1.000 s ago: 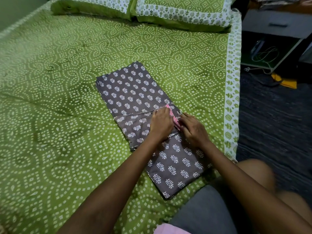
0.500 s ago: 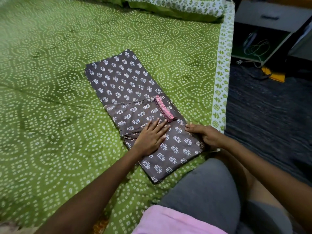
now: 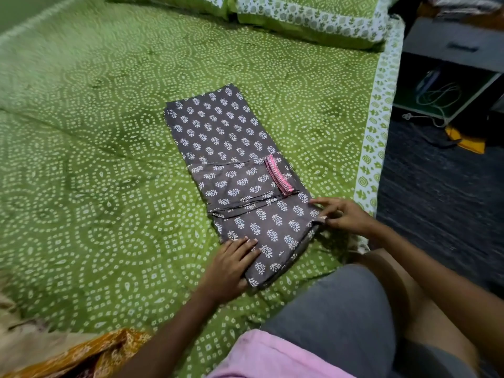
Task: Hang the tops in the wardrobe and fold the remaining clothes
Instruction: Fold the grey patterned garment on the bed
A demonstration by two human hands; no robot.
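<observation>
The garment (image 3: pixel 231 148), a grey-brown cloth with a white leaf print, lies flat on the bed (image 3: pixel 95 159), folded into a long narrow strip that runs from near my knee toward the pillows (image 3: pixel 300 17). A sleeve is folded across its middle, and the pink cuff (image 3: pixel 278 174) of that sleeve sits near the strip's right edge. My left hand (image 3: pixel 230 268) rests on the near left corner of the garment; its grip is spread, the fingers straight and flat on the cloth, with the thumb at the near edge. Whether the thumb goes under the edge I cannot tell. My right hand (image 3: pixel 341 215) is at the near right edge of the garment; its grip is pinching the cloth, with the thumb and curled fingers closed on the edge while the index finger points along the top surface. The edge under this hand is lifted slightly off the bed, and a shadow shows beneath it. The two hands are well apart, one at each side of the strip's near end. An orange printed cloth (image 3: pixel 90 353) lies at the near left corner of the view, apart from the garment. My grey shorts (image 3: pixel 341 309) and a pink top (image 3: pixel 272 358) fill the near right foreground. Beyond the bed's white-patterned border, a grey cabinet (image 3: pixel 450 45) stands on the dark floor (image 3: pixel 436 186), with a white cable (image 3: pixel 436 96) in its open lower part.
</observation>
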